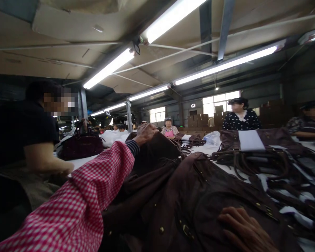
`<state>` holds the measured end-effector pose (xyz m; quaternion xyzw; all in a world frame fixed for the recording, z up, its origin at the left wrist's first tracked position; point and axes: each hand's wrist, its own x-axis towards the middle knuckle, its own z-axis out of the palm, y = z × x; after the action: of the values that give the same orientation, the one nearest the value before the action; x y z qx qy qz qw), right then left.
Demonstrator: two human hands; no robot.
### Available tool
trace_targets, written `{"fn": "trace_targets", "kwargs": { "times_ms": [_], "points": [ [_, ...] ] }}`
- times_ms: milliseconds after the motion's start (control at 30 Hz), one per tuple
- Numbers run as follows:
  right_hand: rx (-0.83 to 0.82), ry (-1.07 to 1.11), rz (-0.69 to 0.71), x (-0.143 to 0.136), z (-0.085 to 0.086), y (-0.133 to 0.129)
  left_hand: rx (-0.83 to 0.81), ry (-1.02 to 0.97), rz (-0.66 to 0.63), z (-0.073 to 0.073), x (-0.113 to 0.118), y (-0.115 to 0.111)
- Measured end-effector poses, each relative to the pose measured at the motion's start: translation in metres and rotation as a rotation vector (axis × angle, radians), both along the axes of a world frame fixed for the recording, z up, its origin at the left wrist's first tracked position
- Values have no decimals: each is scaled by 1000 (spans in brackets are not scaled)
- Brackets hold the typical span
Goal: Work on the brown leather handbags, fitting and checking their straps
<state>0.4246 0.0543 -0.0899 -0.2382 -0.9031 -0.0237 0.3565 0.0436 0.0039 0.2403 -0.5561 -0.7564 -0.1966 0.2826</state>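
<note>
A large dark brown bag (215, 189) with brass-coloured buckles and studs fills the space in front of me. My left arm, in a pink checked sleeve, reaches forward, and my left hand (147, 133) grips the top edge of a raised dark brown piece (154, 150), its fingers closed. Whether that piece belongs to the same bag, I cannot tell. At the lower right, my right hand (248, 229) rests on the bag's side with its fingers stretched out. Its lower part runs out of view.
More brown bags with white wrapping (252, 140) are heaped on the right. A dark red handbag (81, 146) stands at left on a white table (86, 161), near a person in black (39, 122). Clear plastic (212, 140) lies ahead; several people sit or stand beyond.
</note>
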Motion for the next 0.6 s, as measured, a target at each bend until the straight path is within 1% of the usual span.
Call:
{"fn": "trace_targets", "kwargs": {
  "times_ms": [100, 200, 267, 333, 367, 433, 500, 533, 567, 600],
  "points": [
    [-96, 11, 7, -2, 7, -7, 143, 3, 95, 15, 6, -2],
    [-184, 9, 23, -3, 11, -10, 270, 1, 165, 29, 15, -9],
    [-213, 7, 40, -4, 12, -12, 345, -5, 202, 43, 24, -17],
    [-225, 6, 53, -3, 12, -13, 417, -8, 216, 64, 33, -29],
    [-228, 8, 55, -2, 12, -13, 463, -6, 201, 76, 37, -37],
    [-235, 9, 56, -1, 10, -14, 551, 12, 131, 99, 45, -57],
    [-244, -3, 62, 0, 8, -13, 623, 42, 50, 115, 50, -83],
    [-247, -10, 62, 0, 7, -13, 651, 65, 15, 118, 52, -100],
    [-248, -15, 60, 0, 6, -12, 689, 84, -15, 117, 54, -118],
    [-244, -17, 56, 0, 7, -12, 731, 101, -38, 113, 54, -138]
  ]
}}
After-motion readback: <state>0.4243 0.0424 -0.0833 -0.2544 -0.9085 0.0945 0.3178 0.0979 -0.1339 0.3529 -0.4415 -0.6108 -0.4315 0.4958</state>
